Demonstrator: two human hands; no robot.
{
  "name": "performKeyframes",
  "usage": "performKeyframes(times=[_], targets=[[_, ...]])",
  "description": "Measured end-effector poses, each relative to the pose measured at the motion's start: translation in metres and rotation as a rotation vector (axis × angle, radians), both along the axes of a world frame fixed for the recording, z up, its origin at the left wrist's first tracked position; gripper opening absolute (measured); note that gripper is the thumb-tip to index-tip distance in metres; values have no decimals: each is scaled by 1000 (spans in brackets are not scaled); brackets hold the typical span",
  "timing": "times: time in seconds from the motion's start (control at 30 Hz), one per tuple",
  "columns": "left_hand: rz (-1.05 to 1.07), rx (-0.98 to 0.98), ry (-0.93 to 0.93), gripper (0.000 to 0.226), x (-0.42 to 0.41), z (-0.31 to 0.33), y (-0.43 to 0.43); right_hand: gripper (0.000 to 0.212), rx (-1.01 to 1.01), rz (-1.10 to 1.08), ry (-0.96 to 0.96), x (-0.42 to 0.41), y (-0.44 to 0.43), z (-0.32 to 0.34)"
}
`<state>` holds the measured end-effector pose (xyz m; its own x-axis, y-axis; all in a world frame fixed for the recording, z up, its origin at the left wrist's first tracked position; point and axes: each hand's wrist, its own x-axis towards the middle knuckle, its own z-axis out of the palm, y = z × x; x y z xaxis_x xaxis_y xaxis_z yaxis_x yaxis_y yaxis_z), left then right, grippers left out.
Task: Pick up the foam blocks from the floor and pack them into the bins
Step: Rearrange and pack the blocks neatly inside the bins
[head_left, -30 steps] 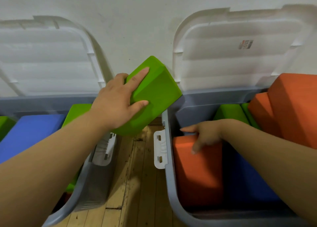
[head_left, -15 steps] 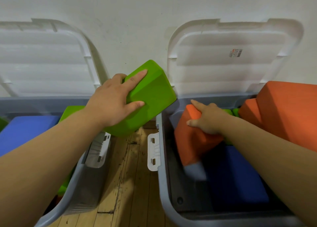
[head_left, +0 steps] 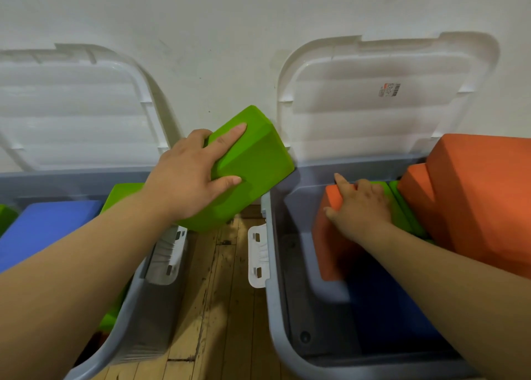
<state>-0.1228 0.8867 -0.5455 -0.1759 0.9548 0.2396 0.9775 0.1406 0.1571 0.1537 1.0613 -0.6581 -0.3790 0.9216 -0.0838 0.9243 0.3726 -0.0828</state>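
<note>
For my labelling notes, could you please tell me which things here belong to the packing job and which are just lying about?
Job: green block in left hand; orange block in right hand; left bin; right bin.
Lying about: left lid; right lid; wooden floor; wall.

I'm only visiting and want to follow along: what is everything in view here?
bins: two, grey, left bin and right bin.
lids: two, white, open against the wall.
green block: one, held above the gap between bins.
small orange block: one, in right bin.
large orange blocks: two, right bin's right side.
blue blocks: two, one in each bin.
other green blocks: several, in both bins.
floor: brown wood, between bins.
left hand: grips the green block.
right hand: holds the small orange block.
</note>
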Motion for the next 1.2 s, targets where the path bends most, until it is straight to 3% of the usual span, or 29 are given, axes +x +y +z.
performKeyframes(times=[0.07, 0.2, 0.27, 0.4, 0.53, 0.83, 0.97, 1.2], targets=[[-25, -6, 16, 80, -1, 4, -1, 102, -67, 5, 92, -4, 4, 9], [-68, 16, 50, 79, 0, 29, 5, 107, -264, 366, 723, -19, 5, 64], [-92, 72, 21, 83, 5, 45, 8, 107, -265, 507, 806, -26, 4, 103], [-201, 123, -137, 85, 14, 62, 16, 100, -347, 584, 877, -27, 8, 144], [-281, 149, -334, 85, 25, 59, 24, 97, -294, 585, 772, -3, 8, 168], [-237, 343, -557, 81, 78, 57, 65, 98, -145, 521, 616, 51, 7, 228], [-274, 316, -625, 84, 93, 53, 72, 120, -315, 519, 502, 70, 10, 233], [-241, 163, -665, 85, 93, 34, 68, 145, -381, 562, 211, 67, 7, 216]])
